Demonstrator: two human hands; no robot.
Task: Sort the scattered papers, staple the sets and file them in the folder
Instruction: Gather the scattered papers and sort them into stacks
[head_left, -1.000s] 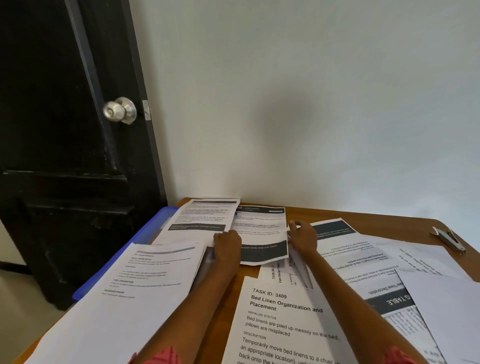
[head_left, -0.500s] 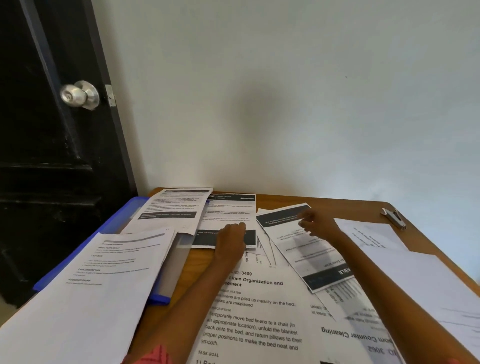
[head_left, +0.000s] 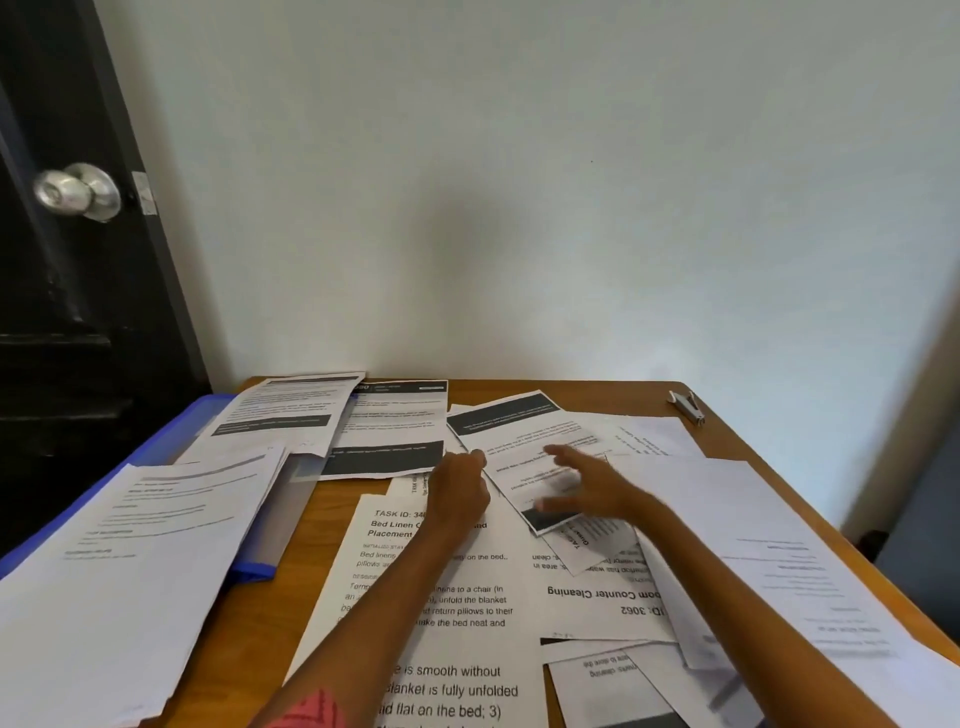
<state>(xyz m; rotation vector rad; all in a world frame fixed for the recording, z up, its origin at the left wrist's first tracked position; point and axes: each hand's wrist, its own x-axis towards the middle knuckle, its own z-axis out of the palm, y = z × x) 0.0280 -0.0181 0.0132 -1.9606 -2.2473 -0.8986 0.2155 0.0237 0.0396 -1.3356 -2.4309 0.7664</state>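
Note:
Printed papers lie scattered over the wooden table. A tilted sheet with a dark header band lies at the middle back. My left hand has its fingers curled and pinches that sheet's left edge. My right hand hovers over the same sheet with fingers spread, blurred by motion. The "Bed Linen" sheet lies under my left forearm. A blue folder at the left is mostly covered by papers. A metal stapler sits at the back right corner.
A stack of sheets overhangs the folder and the table's left front edge. More sheets cover the right side up to the edge. A white wall stands behind the table, and a black door with a knob is at the left.
The dark-banded sheet has slid toward me and tilted under my right hand. My left hand left the back sheet and came to this sheet's edge. The view turned right.

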